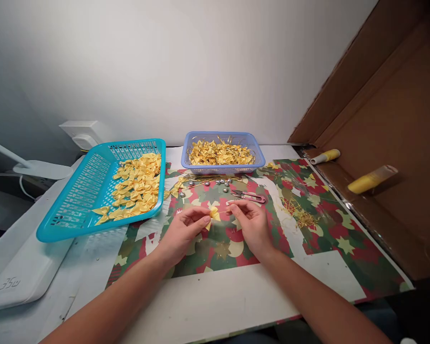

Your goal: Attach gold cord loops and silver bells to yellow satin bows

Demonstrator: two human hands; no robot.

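A small yellow ribbon bow [215,214] is pinched between the thumb and fingers of my left hand [186,229]. From it a thin gold tie [223,211] stretches across to my right hand [252,227], whose thumb and fingertips close on its other end. Just beyond my hands lies a pair of thread snips [252,196] with dark red handles. Several small silver bells [225,189] are scattered behind the bow, beside a bundle of long gold ties [200,180]. Loose yellow bows [175,188] sit left of the bells.
A turquoise basket [66,200] of yellow bows tilts at the left, by a white device [39,274]. At the back stands a blue basket [224,168] of bows with gold ties. Gold clippings [302,215] lie right. A cardboard wall [390,119] with yellow rolls [372,180] bounds the right.
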